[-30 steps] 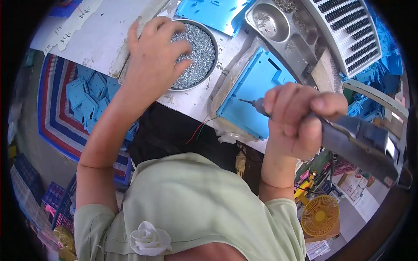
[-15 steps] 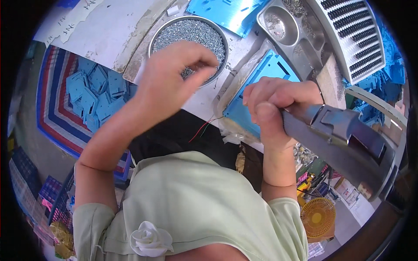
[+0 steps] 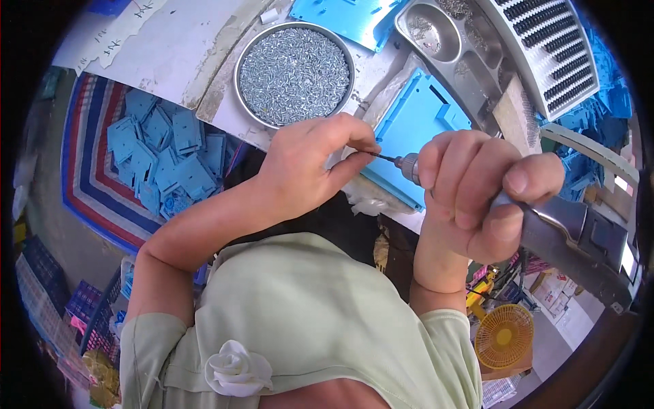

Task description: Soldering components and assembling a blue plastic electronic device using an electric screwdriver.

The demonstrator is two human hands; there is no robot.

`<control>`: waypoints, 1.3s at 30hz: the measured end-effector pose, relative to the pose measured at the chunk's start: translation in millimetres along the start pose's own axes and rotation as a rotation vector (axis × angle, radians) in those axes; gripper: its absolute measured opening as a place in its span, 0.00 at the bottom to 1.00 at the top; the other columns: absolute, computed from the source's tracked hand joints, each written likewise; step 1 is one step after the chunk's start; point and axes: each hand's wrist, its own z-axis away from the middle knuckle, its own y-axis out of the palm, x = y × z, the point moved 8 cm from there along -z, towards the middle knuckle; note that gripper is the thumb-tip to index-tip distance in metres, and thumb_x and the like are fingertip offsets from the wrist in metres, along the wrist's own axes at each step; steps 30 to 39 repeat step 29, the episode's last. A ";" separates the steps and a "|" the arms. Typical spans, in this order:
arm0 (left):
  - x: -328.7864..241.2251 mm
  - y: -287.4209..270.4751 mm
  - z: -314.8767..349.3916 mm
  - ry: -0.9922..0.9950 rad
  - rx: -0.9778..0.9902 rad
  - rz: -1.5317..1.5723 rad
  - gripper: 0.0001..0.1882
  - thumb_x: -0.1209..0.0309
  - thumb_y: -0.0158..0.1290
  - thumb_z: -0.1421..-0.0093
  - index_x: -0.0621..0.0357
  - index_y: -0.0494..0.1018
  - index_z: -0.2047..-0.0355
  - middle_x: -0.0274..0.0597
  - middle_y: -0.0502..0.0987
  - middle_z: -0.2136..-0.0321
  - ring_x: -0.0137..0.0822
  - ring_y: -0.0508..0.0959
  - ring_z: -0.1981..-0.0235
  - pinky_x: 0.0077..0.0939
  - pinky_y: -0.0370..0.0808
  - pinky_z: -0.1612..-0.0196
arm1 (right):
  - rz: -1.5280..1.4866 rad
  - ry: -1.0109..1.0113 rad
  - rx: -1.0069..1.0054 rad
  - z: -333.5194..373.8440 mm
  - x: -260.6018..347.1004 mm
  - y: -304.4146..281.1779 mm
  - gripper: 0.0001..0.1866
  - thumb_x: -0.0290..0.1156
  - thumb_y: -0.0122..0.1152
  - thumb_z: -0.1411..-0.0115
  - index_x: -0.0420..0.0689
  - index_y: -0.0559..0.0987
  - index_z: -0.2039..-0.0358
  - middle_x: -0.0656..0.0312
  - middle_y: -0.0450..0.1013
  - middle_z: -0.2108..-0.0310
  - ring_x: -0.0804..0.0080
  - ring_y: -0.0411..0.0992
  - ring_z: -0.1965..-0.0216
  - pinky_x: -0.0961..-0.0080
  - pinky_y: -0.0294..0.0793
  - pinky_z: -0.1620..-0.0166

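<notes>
Our left hand [image 3: 310, 167] pinches a tiny screw at the bit tip [image 3: 381, 157] just beside our right hand [image 3: 477, 194], which is wrapped tight around the electric screwdriver [image 3: 572, 235]. We judge the screw light, hard, slippery; the driver heavy, best held by its body.

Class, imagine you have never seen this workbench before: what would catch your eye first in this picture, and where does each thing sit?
At the centre, the right hand grips a grey electric screwdriver, and the left hand pinches at its bit tip. Just above the left hand sits a round metal bowl of small screws. A bright blue plastic panel lies on the bench behind the hands, with a heap of blue parts lower left.
</notes>
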 end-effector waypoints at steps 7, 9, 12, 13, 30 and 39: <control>-22.3 -4.4 -0.7 0.135 0.067 -0.083 0.36 0.85 0.61 0.50 0.63 0.68 0.38 0.50 0.76 0.42 0.51 0.77 0.41 0.38 0.73 0.38 | -0.106 0.033 -0.186 18.4 -1.7 0.1 0.16 0.32 0.68 0.35 0.44 0.69 0.56 0.62 0.70 0.78 0.71 0.68 0.77 0.66 0.74 0.68; -8.9 -22.1 -7.4 0.078 0.006 -0.137 0.41 0.87 0.56 0.53 0.61 0.65 0.35 0.54 0.72 0.40 0.55 0.72 0.39 0.42 0.70 0.36 | -0.116 0.064 -0.245 27.7 -8.2 3.1 0.16 0.27 0.71 0.38 0.42 0.70 0.59 0.60 0.71 0.77 0.69 0.69 0.76 0.65 0.75 0.67; 4.8 -30.8 -0.1 0.020 -0.021 -0.181 0.44 0.89 0.49 0.56 0.60 0.64 0.33 0.56 0.70 0.39 0.57 0.70 0.38 0.44 0.68 0.35 | -0.044 0.075 -0.251 39.5 -21.9 9.2 0.15 0.19 0.71 0.42 0.40 0.71 0.60 0.58 0.72 0.76 0.66 0.71 0.76 0.65 0.76 0.67; 7.9 -29.9 3.3 0.006 -0.018 -0.190 0.45 0.89 0.46 0.57 0.61 0.64 0.33 0.56 0.71 0.39 0.57 0.70 0.38 0.44 0.67 0.35 | 0.022 0.069 -0.221 37.6 -23.8 13.7 0.15 0.23 0.70 0.40 0.42 0.70 0.61 0.60 0.70 0.78 0.68 0.69 0.78 0.65 0.75 0.69; -30.9 57.1 -35.2 0.310 0.257 -0.248 0.21 0.81 0.59 0.48 0.57 0.78 0.51 0.45 0.78 0.48 0.49 0.76 0.46 0.43 0.71 0.42 | 0.180 -0.178 -0.462 83.4 68.0 -107.5 0.22 0.34 0.62 0.33 0.45 0.70 0.41 0.64 0.67 0.80 0.72 0.68 0.80 0.64 0.78 0.64; -30.9 57.1 -35.2 0.310 0.257 -0.248 0.21 0.81 0.59 0.48 0.57 0.78 0.51 0.45 0.78 0.48 0.49 0.76 0.46 0.43 0.71 0.42 | 0.180 -0.178 -0.462 83.4 68.0 -107.5 0.22 0.34 0.62 0.33 0.45 0.70 0.41 0.64 0.67 0.80 0.72 0.68 0.80 0.64 0.78 0.64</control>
